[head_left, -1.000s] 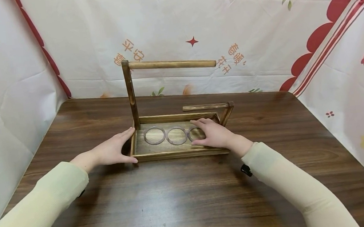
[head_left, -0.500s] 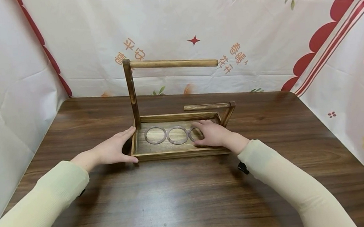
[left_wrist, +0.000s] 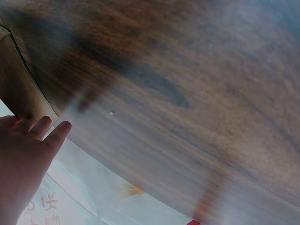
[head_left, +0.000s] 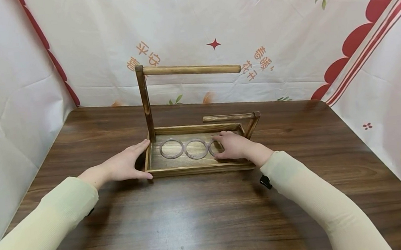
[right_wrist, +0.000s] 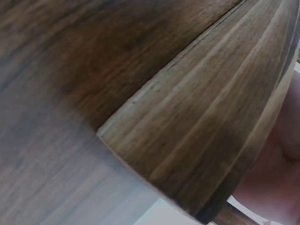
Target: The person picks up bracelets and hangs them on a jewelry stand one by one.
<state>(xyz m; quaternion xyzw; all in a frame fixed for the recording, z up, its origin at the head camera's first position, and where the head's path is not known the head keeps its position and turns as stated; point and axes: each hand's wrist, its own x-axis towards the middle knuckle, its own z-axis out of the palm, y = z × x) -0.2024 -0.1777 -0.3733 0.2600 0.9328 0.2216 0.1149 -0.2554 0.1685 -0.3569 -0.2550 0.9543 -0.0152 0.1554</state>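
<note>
A wooden jewellery stand (head_left: 201, 169) with a shallow tray base sits on the table in the head view. Flat in its tray lie three translucent greyish-purple rings, which look like bangles: a left bangle (head_left: 161, 150), a middle bangle (head_left: 185, 150) and a right bangle (head_left: 209, 150). My right hand (head_left: 236, 145) reaches over the tray's right end, thumb and fingertips on opposite sides of the right bangle, covering its right part. With fingers and thumb spread straight, my left hand (head_left: 122, 164) touches the tray's left end. The right wrist view shows mostly the tray's outer wall (right_wrist: 197, 108).
From the stand's left end rises a tall post carrying a long upper bar (head_left: 191, 69). A shorter lower bar (head_left: 228, 117) stands at the right, just behind my right hand. The brown table (head_left: 177, 220) meets a patterned white cloth (head_left: 183, 22) at the back.
My right hand's thumb and fingertips have drawn closer together at the right bangle, and its forearm has shifted slightly left. The left hand stays at the tray's end.
</note>
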